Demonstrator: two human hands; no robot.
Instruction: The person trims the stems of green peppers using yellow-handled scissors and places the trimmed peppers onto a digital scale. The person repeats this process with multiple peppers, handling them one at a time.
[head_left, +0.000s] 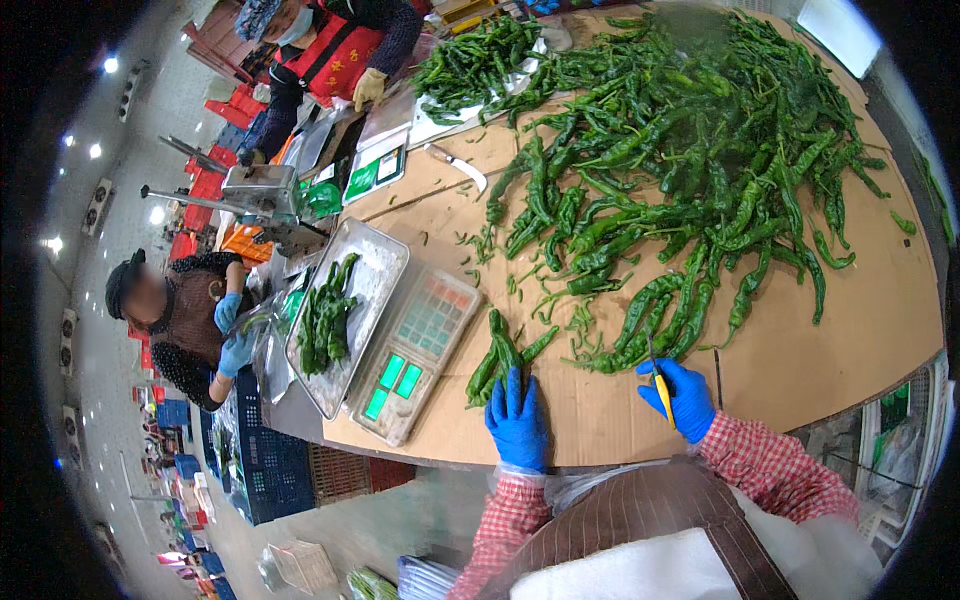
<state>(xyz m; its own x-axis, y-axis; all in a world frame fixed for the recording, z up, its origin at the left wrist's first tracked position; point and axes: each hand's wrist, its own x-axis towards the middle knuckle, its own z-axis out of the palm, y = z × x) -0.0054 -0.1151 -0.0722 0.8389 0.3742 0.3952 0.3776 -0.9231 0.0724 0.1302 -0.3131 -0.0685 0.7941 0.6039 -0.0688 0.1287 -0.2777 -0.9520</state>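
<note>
My left hand (519, 424), in a blue glove, lies with its fingers stretched over a small bunch of long green peppers (504, 351) at the table's near edge. Its thumb is hidden, so a grip on them cannot be made out. In my right hand (686, 401), also blue-gloved, is a small yellow-handled cutting tool (663, 391), its thin metal tip pointing away from me. Just beyond that tip, several long peppers (652, 322) lie close together. A large heap of wrinkled green peppers (697, 142) spreads across the far side of the cardboard-covered table (840, 352).
Left of my hands is a digital scale (420, 352), its metal tray (375, 262) bearing peppers (328, 319). A curved knife (459, 165) and cut stems (581, 330) lie on the cardboard. Two co-workers, one in a red vest (337, 60), another in blue gloves (232, 356), are across and left.
</note>
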